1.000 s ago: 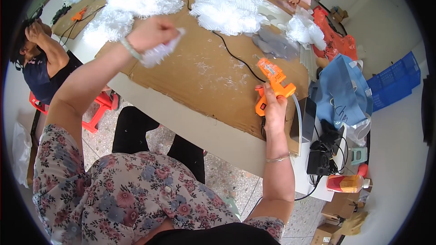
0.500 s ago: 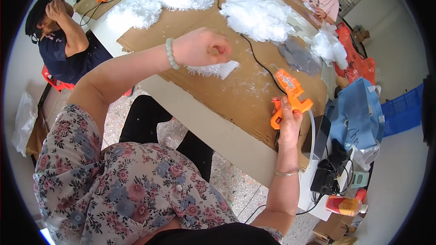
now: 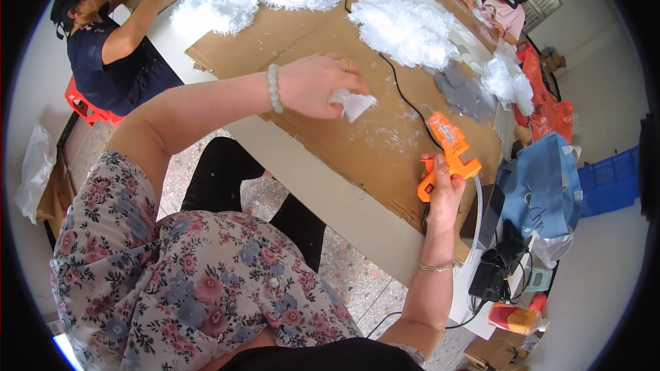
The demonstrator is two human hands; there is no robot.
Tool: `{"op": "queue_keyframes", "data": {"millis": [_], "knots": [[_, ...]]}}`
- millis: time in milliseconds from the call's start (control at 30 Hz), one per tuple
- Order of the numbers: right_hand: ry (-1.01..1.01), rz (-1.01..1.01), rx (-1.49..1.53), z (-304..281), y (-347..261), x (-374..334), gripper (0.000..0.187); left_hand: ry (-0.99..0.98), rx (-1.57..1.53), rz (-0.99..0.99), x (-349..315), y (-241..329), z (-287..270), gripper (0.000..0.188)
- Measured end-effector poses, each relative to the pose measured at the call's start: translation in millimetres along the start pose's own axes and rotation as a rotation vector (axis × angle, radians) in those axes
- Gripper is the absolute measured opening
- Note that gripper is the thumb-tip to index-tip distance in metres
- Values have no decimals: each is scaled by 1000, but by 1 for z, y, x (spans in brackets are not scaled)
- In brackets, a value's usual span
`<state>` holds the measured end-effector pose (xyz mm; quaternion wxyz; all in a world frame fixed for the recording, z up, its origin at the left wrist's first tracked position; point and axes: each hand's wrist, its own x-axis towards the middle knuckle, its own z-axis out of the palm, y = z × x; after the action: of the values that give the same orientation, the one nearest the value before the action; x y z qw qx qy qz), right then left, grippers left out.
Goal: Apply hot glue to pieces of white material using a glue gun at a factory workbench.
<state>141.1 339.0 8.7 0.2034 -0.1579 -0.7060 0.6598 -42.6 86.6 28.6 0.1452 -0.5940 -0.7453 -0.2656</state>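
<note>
My right hand (image 3: 445,196) is wrapped round the handle of an orange hot glue gun (image 3: 450,139). Its nozzle points up and away over the cardboard, and a long clear glue stick (image 3: 479,216) trails from its back end. On the left, my left hand (image 3: 317,88) is closed over a small white, translucent piece of fringed material (image 3: 357,105), gripping it just above the brown cardboard (image 3: 295,55). My fingertips are partly hidden behind the hand. White wisps (image 3: 392,136) are scattered on the cardboard between my hands.
Fluffy white heaps (image 3: 405,31) cover the far side, near a grey sheet pile (image 3: 464,93). A black cord (image 3: 399,82) crosses the cardboard. At the right are a blue bag (image 3: 540,182) and a black adapter (image 3: 489,278). Co-workers sit left (image 3: 113,55) and far right (image 3: 498,0).
My left hand was over the white piece lying on the cardboard; now it grips that piece. The glue gun stays in my right hand. The left co-worker's arm has moved from the head toward the table.
</note>
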Motion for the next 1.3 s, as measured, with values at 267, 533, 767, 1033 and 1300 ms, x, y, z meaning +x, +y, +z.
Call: {"op": "queue_keyframes", "data": {"millis": [267, 533, 767, 1033, 1300], "knots": [[3, 6, -9, 4, -5, 0, 22, -26, 309, 178, 13, -2, 32, 20], [-11, 31, 4, 1, -5, 1, 18, 223, -473, -612, 21, -5, 36, 19], [19, 42, -9, 5, -5, 1, 18, -109, -209, -91, 8, 18, 30, 37], [-1, -1, -31, 4, -3, 5, 21, -35, -207, -382, -3, -8, -16, 32], [10, -33, -100, 11, -8, 3, 25, 40, 87, -115, -20, -5, 6, 38]]}}
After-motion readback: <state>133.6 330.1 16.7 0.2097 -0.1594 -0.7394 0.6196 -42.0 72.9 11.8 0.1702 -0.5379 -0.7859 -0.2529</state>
